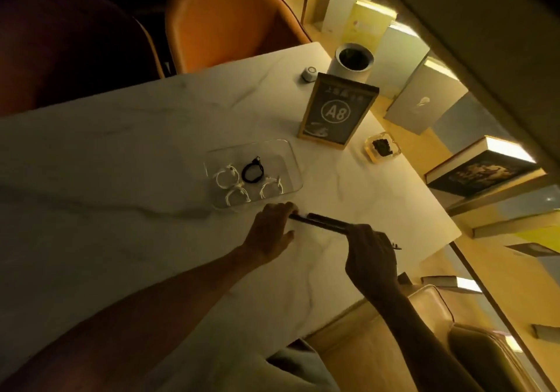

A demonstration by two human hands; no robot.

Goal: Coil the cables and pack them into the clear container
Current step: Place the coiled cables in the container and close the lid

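**Lid held edge-on just below the packed container**

A pale marble worktop [121, 149] fills most of the frame. At its centre the clear container [289, 161] is seen lying open, and five coiled cables are counted inside it: four white coils [225, 176] and one black coil [253, 171], all gathered toward its lower left part. No loose cable is visible on the worktop, so the coiling is judged complete.

Just below the container, a flat dark-edged panel [318, 221], taken to be the lid though this cannot be confirmed, is held edge-on. Its long axis runs from centre frame down toward the lower right, roughly parallel to the container's near rim. The left hand [272, 231] is laid at the panel's upper-left end with fingers extended over the edge, nearest the container and almost touching its rim. The right hand [371, 255] is curled round the panel's lower-right end, farther off.

A short carry toward the upper part of the frame, with the panel tipped flat, is judged to be what remains.

An A8 sign [338, 112] stands at the upper right.
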